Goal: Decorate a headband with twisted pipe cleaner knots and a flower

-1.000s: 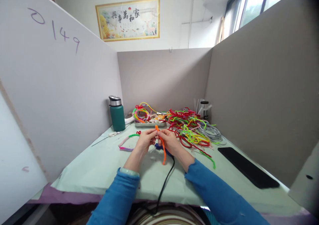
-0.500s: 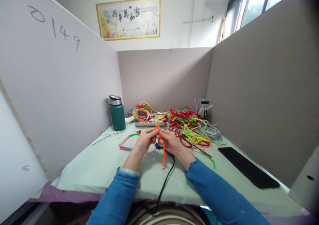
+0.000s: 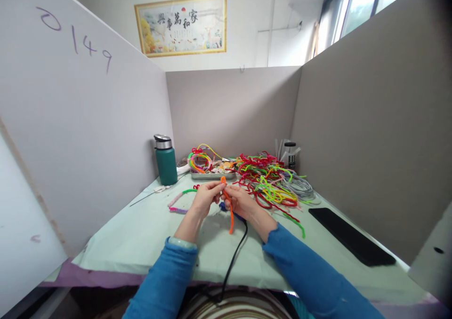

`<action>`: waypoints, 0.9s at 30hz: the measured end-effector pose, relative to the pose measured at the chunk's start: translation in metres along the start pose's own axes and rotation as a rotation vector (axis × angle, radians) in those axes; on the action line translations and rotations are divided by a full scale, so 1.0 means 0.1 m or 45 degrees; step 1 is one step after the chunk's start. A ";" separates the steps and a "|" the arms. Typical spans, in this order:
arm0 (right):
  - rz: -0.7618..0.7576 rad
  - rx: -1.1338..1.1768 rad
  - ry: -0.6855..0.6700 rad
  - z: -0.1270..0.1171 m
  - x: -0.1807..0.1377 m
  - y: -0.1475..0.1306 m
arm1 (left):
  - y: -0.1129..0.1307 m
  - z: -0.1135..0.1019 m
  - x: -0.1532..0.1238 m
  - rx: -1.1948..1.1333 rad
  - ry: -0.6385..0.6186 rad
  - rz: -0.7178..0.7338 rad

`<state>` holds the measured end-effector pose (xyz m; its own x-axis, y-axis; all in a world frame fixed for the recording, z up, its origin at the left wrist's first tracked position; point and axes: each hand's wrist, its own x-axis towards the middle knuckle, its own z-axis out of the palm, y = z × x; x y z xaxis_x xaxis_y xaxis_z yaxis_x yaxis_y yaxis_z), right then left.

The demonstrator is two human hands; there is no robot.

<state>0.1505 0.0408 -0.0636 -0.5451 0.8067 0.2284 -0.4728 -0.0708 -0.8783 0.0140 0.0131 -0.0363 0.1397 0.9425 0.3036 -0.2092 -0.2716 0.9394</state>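
The left hand [image 3: 205,199] had its fingers pinched on an orange pipe cleaner [image 3: 231,218], which was above the counter [image 3: 123,243], between both hands, neither clearly nearer. Fuzzy and bright, it ran from a small folded tip back toward the person. The right hand [image 3: 241,201] pinched it too.

Bunched blue fabric left sleeve [image 3: 164,274], pale greenish band [image 3: 182,243] at its cuff, matching blue right sleeve [image 3: 314,272], brown-and-cream striped cloth [image 3: 240,307] at the lap
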 end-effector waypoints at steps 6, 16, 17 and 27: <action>-0.029 -0.098 -0.003 0.05 -0.03 -0.03 | 0.01 0.00 0.01 -0.091 -0.066 -0.011; -0.061 -0.362 0.081 0.07 -0.05 -0.08 | -0.01 -0.01 0.03 0.123 0.093 -0.019; -0.137 -0.483 0.144 0.06 -0.04 -0.08 | -0.02 -0.01 0.03 0.168 0.124 -0.013; -0.884 -1.710 0.457 0.05 -0.12 -0.14 | -0.05 -0.06 0.05 0.586 0.137 0.060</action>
<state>0.1600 0.0290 -0.0523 -0.2086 0.5643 0.7988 0.4988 0.7639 -0.4094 0.0101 0.0204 -0.0404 0.0340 0.9353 0.3522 0.2414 -0.3497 0.9052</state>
